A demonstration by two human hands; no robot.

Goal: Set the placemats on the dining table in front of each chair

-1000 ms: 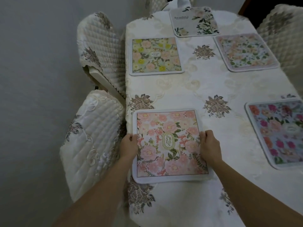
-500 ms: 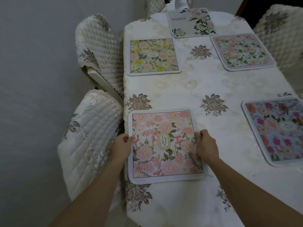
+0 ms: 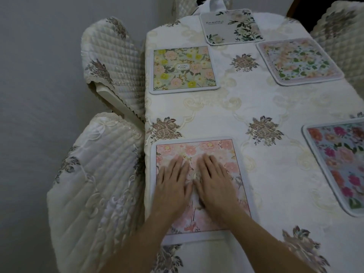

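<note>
A pink floral placemat (image 3: pixel 208 148) lies flat at the near left edge of the dining table (image 3: pixel 256 107), beside the near left chair (image 3: pixel 94 174). My left hand (image 3: pixel 173 184) and my right hand (image 3: pixel 214 182) rest palm down on its middle, fingers spread, side by side, holding nothing. A yellow floral placemat (image 3: pixel 183 69) lies further along the left edge by the second chair (image 3: pixel 112 60). A grey "Beautiful" placemat (image 3: pixel 230 26) sits at the far end. A pale floral placemat (image 3: pixel 299 62) and a bright pink-and-red placemat (image 3: pixel 340 162) lie on the right side.
The table wears a white cloth with embroidered brown flowers. Quilted cream covers are on all chairs; another chair (image 3: pixel 342 36) stands at the far right and one at the far end. A grey wall (image 3: pixel 39 56) runs close along the left.
Both hands let go of the pink placemat's side edges and moved inward onto its middle, palms flat. The mat now lies flat near the table's left edge.
</note>
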